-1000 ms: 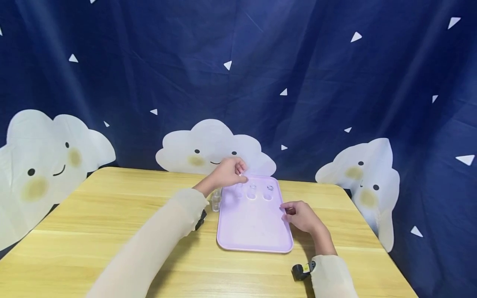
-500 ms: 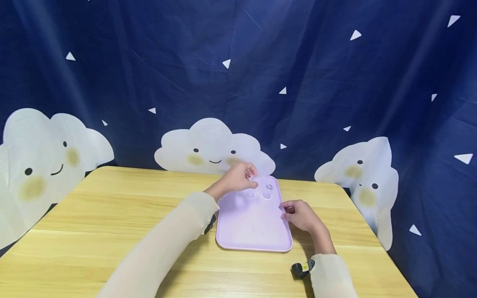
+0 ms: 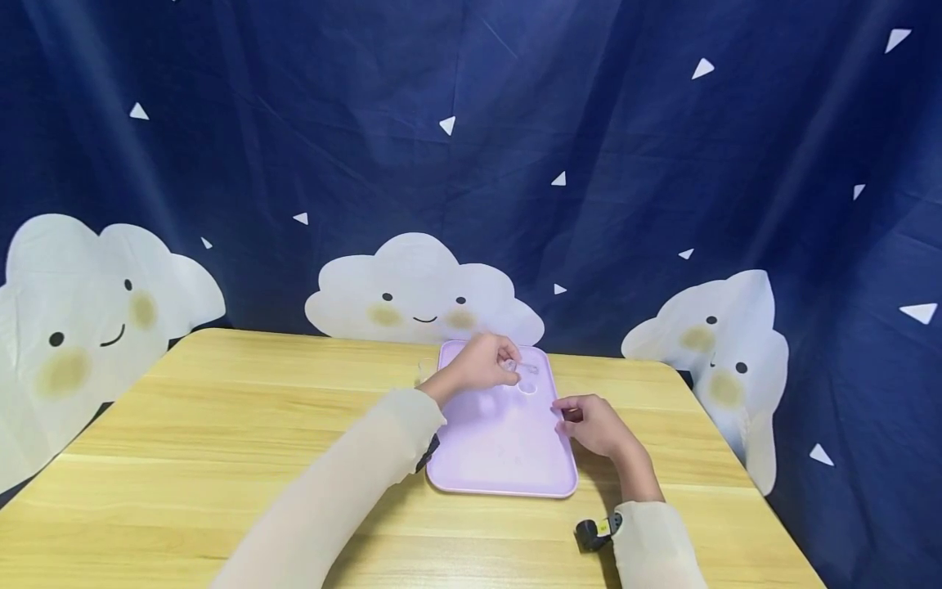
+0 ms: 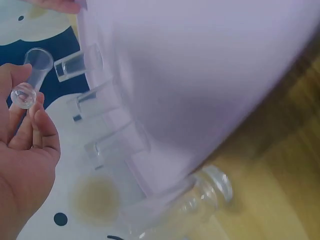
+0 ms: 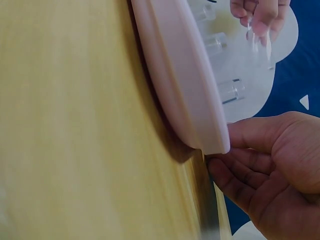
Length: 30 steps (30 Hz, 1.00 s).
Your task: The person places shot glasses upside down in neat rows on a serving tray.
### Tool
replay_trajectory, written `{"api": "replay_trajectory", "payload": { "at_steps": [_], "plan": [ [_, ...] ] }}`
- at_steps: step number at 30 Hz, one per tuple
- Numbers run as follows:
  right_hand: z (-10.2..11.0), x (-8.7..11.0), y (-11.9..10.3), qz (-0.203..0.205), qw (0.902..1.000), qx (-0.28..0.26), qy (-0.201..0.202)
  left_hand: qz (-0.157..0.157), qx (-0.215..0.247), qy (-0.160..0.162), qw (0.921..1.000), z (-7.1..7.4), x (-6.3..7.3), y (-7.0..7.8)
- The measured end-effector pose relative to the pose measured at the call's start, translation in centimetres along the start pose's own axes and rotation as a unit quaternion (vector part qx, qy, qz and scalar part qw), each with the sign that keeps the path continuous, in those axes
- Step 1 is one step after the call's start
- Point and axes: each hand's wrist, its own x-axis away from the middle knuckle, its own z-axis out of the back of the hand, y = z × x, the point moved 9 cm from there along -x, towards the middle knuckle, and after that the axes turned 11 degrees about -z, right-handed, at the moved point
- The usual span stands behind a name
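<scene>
My left hand [image 3: 482,361] is over the far part of a light purple tray [image 3: 500,454]. Thumb and fingers pinch a small clear shot glass [image 4: 35,80], its thick base toward the left wrist camera. Several similar clear glasses [image 4: 95,102] stand in a row on the tray along its far end; in the head view the left hand covers part of that row. My right hand [image 3: 599,427] grips the tray's right edge, and in the right wrist view the rim [image 5: 215,120] sits between its thumb and fingers.
Left of the tray, close to its edge, stands clear glassware [image 4: 202,192] on the wooden table [image 3: 184,458]. A dark blue curtain [image 3: 625,164] with white clouds hangs right behind the table's far edge. A small black camera [image 3: 589,535] sits at the right wrist.
Over the last second my left hand has moved right and slightly nearer across the tray's far end, with the glass in its fingers. My right hand has stayed at the tray's edge.
</scene>
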Motion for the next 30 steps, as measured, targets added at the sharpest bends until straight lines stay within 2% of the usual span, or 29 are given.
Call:
{"api": "replay_trajectory", "payload": {
  "at_steps": [3, 10, 15, 30],
  "plan": [
    [0.0, 0.0, 0.0, 0.003, 1.0, 0.0, 0.001, -0.002, -0.003, -0.003, 1.0, -0.7, -0.1, 0.1],
    [0.0, 0.2, 0.0, 0.009, 0.9999, -0.004, -0.003, -0.032, -0.004, -0.012, 0.9994, -2.1, -0.4, 0.7],
    [0.1, 0.1, 0.0, 0.015, 0.9999, -0.003, -0.001, -0.036, 0.002, -0.014, 0.9992, -2.9, -0.5, 0.8],
    [0.0, 0.1, -0.3, 0.026, 0.9997, -0.002, 0.001, 0.009, -0.014, -0.024, 0.9996, -5.2, -0.6, 0.4]
  ]
}}
